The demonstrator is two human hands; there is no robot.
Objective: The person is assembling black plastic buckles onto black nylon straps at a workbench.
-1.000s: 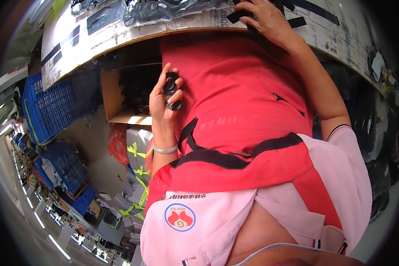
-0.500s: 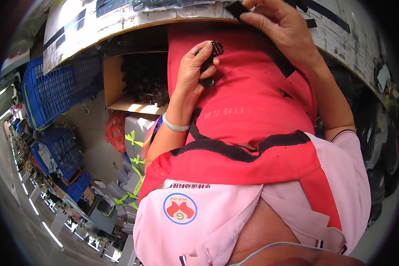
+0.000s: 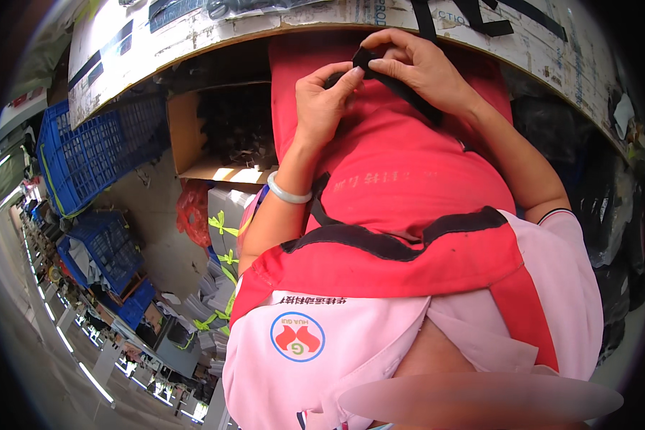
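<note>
Above my lap, over a red apron (image 3: pixel 408 158), both hands come close together. My left hand (image 3: pixel 321 100), with a pale bangle on its wrist, is closed on a black plastic buckle (image 3: pixel 332 79), which the fingers mostly hide. Its thumb and fingertip reach the end of a black webbing strap (image 3: pixel 417 102). That strap is pinched near its end by my right hand (image 3: pixel 426 72), and the rest hangs down below the hand across the apron. Whether the strap passes through the buckle I cannot tell.
Ahead lies a worn white worktable (image 3: pixel 265 32), with more black straps (image 3: pixel 473 16) at its right part. Under it, to the left, an open cardboard box (image 3: pixel 186 136) holds dark pieces. Blue plastic crates (image 3: pixel 79 158) stand farther left; dark plastic bags (image 3: pixel 602 215) are at the right.
My right hand has come from the table edge in toward my left hand, bringing the strap over my lap. The buckle, plainly seen before, is now mostly covered by my left fingers.
</note>
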